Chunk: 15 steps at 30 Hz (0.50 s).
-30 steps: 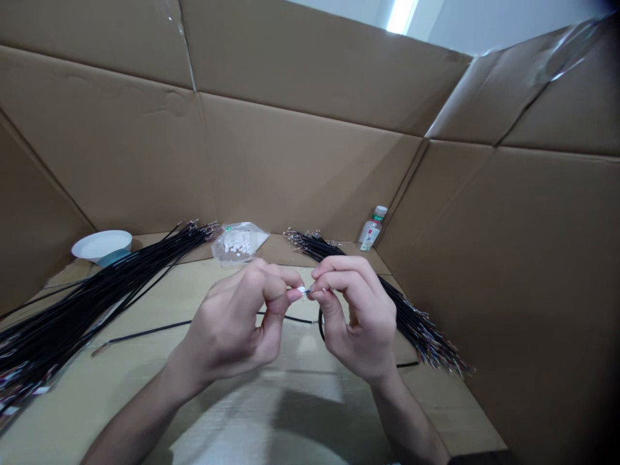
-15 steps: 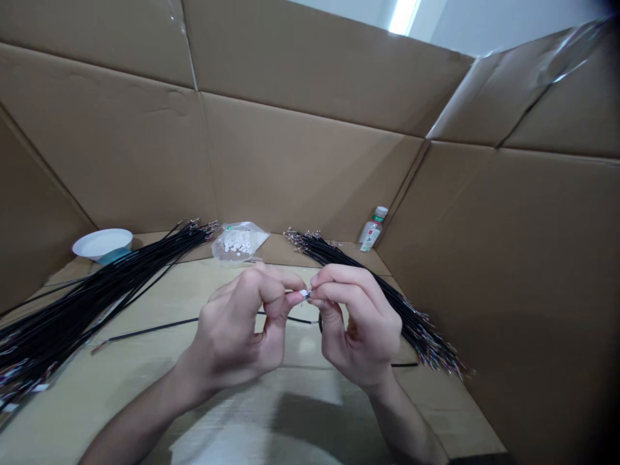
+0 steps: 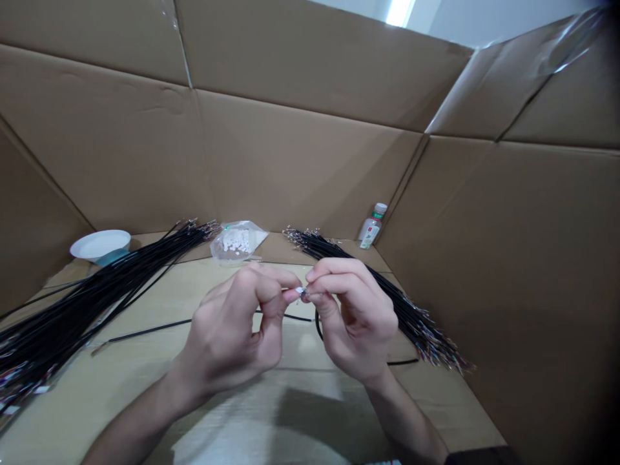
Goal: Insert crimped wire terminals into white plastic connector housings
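Observation:
My left hand (image 3: 242,323) pinches a small white connector (image 3: 299,290) between thumb and forefinger. Close against it, my right hand (image 3: 358,316) is closed in a pinch on the thin wire end of a black cable (image 3: 318,327). The fingertips nearly meet, and the wires between them are too small to make out one by one. Part of this cable hangs below the right fingers, and a black length shows again past the right wrist. Behind my left hand, a single black cable (image 3: 150,330) with a stripped end lies on the cardboard surface.
A thick bundle of black cables (image 3: 111,284) lies at the left, another bundle (image 3: 407,310) at the right. Between them at the back sits a clear bag of small white pieces (image 3: 237,242). A white bowl (image 3: 99,244) and a bottle (image 3: 372,226) stand near the cardboard walls (image 3: 310,155).
Both hands have shifted slightly left together, still pinching at the same spot. The black cable below my right hand shows a little more. The view has tilted slightly.

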{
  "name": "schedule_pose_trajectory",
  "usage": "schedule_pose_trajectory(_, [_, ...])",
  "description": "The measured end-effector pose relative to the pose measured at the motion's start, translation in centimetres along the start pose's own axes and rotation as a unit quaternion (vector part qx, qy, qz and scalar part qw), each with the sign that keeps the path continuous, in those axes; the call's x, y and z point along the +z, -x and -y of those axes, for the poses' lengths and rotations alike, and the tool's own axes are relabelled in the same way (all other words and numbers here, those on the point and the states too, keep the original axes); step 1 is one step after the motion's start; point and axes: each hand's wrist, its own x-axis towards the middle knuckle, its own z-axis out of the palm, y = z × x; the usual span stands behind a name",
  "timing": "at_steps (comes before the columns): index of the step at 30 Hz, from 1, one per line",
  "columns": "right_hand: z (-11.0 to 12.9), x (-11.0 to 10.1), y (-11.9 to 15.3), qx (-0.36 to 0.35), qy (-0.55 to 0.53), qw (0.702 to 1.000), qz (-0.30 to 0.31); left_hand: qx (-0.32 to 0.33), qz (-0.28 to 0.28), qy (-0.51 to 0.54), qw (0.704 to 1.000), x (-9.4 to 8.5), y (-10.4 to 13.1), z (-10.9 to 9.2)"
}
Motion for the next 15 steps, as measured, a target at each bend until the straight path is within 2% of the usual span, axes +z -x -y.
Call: schedule_pose_trajectory(15, [-0.34,0.06,-0.34,-0.079,0.123,0.989,0.001,0.008,0.007,-0.027,1.000,0.69,-0.40,0.40])
